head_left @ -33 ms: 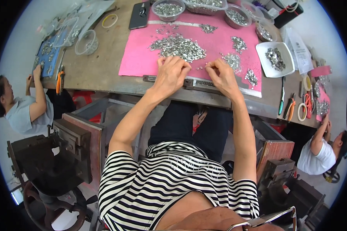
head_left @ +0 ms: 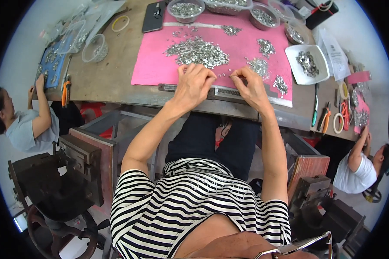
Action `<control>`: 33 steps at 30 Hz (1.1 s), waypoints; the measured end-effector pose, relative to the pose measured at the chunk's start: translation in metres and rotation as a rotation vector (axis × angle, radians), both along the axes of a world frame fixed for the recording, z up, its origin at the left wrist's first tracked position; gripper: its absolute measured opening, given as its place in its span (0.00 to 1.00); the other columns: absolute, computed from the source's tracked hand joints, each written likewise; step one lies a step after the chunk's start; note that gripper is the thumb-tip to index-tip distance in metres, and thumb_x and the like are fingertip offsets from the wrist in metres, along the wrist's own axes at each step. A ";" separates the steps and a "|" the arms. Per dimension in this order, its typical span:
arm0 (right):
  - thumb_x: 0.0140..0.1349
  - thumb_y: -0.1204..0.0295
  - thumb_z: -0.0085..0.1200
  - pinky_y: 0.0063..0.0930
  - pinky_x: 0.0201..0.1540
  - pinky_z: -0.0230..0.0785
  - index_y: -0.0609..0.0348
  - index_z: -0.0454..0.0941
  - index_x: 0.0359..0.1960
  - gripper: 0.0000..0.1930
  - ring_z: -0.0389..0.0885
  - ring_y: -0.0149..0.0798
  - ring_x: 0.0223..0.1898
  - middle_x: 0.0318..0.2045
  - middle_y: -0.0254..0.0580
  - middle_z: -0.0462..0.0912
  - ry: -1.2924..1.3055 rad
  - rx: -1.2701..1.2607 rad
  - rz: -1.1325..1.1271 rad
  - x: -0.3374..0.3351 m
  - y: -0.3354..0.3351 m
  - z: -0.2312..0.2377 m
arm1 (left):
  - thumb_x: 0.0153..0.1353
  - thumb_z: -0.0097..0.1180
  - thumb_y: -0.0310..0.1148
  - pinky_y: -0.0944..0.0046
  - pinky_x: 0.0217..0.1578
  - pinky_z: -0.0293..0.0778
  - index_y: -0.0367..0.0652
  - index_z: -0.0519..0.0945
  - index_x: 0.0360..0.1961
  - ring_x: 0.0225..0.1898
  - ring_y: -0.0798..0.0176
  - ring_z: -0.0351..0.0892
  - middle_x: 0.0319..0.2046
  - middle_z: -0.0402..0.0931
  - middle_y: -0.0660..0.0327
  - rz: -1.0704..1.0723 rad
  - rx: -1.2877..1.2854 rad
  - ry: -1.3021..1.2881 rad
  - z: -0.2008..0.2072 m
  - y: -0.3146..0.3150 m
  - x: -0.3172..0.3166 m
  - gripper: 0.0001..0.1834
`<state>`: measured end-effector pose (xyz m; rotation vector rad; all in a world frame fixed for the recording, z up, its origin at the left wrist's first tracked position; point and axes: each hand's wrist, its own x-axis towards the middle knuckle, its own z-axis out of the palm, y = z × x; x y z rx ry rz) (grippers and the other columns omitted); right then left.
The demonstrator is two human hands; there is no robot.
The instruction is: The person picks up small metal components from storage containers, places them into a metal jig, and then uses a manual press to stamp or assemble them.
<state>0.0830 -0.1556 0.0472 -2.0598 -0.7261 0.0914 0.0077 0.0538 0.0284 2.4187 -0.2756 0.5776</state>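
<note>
Over the near edge of a pink sheet (head_left: 153, 64), both hands are bent into pinches that face each other, a small gap apart. My left hand (head_left: 193, 85) is closed at its fingertips; whatever they pinch is too small to make out. Thumb and forefinger of my right hand (head_left: 251, 85) are also pressed together, their contents just as unclear. Below the fingers a narrow dark metal bar (head_left: 229, 92) with a slotted row lies along the table edge. A big heap of small shiny silver metal pieces (head_left: 198, 52) spreads beyond my left hand; a few loose bits lie between the hands.
Smaller piles (head_left: 280, 85) of pieces lie right of my right hand, near a white square dish (head_left: 307, 64). Round tubs (head_left: 186, 9) and a black phone (head_left: 153, 17) stand farther back. Pliers (head_left: 65, 93) lie left. Co-workers (head_left: 28, 121) sit at both sides; heavy vises (head_left: 80, 168) stand below.
The whole view has shifted very slightly. Both hands keep nearly the same pinched pose and place over the bar; the left fingertips have edged slightly right.
</note>
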 end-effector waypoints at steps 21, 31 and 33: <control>0.54 0.80 0.62 0.39 0.45 0.65 0.59 0.78 0.36 0.09 0.76 0.45 0.39 0.34 0.40 0.77 -0.568 -0.143 0.083 -0.032 -0.034 -0.008 | 0.60 0.61 0.27 0.47 0.56 0.60 0.46 0.83 0.40 0.41 0.60 0.77 0.35 0.80 0.65 -0.055 -0.038 -0.240 -0.016 -0.034 -0.013 0.07; 0.58 0.75 0.61 0.41 0.44 0.65 0.59 0.82 0.30 0.02 0.77 0.46 0.39 0.31 0.42 0.79 -0.572 -0.170 -0.046 0.014 0.053 -0.031 | 0.59 0.64 0.25 0.54 0.51 0.60 0.46 0.83 0.39 0.36 0.61 0.76 0.31 0.79 0.66 0.145 -0.123 -0.247 -0.024 -0.001 -0.014 0.07; 0.56 0.75 0.60 0.42 0.45 0.65 0.60 0.81 0.29 0.02 0.77 0.47 0.39 0.31 0.44 0.79 -0.599 -0.230 -0.060 0.012 0.059 -0.031 | 0.59 0.64 0.25 0.55 0.51 0.60 0.46 0.83 0.38 0.36 0.61 0.75 0.31 0.79 0.66 0.152 -0.165 -0.242 -0.024 -0.001 -0.014 0.07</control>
